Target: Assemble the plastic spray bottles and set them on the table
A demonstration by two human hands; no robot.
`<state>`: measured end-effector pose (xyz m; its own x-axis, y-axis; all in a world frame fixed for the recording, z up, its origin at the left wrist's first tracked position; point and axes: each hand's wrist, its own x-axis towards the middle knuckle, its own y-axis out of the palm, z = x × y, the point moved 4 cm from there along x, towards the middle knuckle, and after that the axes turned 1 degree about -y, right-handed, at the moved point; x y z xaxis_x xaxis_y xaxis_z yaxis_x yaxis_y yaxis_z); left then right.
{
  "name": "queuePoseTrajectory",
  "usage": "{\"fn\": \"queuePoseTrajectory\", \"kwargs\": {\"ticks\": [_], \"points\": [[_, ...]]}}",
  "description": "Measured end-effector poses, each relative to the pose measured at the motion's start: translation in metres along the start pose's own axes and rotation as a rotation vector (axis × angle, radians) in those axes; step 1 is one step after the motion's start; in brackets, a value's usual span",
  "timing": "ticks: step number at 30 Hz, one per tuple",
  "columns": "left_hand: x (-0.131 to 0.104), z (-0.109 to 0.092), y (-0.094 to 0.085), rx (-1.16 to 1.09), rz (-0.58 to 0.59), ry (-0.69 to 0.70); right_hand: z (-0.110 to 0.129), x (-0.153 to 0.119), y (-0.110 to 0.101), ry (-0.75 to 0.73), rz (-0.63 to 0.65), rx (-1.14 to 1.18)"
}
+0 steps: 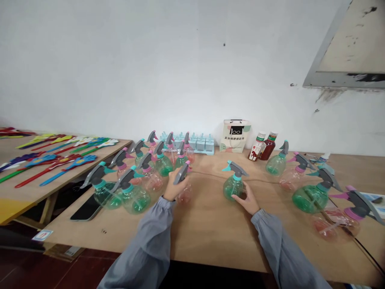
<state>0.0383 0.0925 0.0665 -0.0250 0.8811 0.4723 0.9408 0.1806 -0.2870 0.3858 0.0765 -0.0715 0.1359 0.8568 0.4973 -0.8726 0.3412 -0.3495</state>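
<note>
My left hand (175, 184) is closed round the grey neck of a pink spray bottle (185, 194), at the right side of a cluster of pink and green spray bottles. Right of it, my right hand (248, 199) grips the lower right side of a green spray bottle (232, 187), which stands upright with its teal nozzle pointing left. Several more bottles fill the left group, among them a green one (136, 199) at the front. On the right stand other bottles, including a green one (309, 198) and a pink one (335, 224).
A black phone (86, 208) lies at the table's left. By the wall are a light blue tray of moulds (205, 151), a paper bag (234, 138) and two red-brown bottles (268, 146). Colourful hand-shaped items (60, 160) cover the left table. A cable crosses the right side.
</note>
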Motion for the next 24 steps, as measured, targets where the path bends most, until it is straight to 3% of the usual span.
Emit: {"fn": "queuePoseTrajectory", "kwargs": {"ticks": [4,7,11,16,24], "points": [[0.004,0.015,-0.031,-0.008,-0.093,-0.002,0.002,0.000,0.000,0.019,0.003,0.013],[0.006,0.024,-0.042,0.006,-0.191,-0.016,0.006,-0.002,-0.001,0.023,0.013,0.024],[-0.001,0.039,-0.043,0.037,-0.282,0.045,0.012,-0.005,-0.003,0.006,0.010,0.020],[-0.021,0.069,-0.042,0.309,-0.425,0.015,0.015,-0.007,-0.004,-0.003,0.026,-0.003],[-0.010,0.091,-0.032,0.116,-0.366,0.053,0.018,-0.008,-0.004,-0.023,0.012,0.000]]}}
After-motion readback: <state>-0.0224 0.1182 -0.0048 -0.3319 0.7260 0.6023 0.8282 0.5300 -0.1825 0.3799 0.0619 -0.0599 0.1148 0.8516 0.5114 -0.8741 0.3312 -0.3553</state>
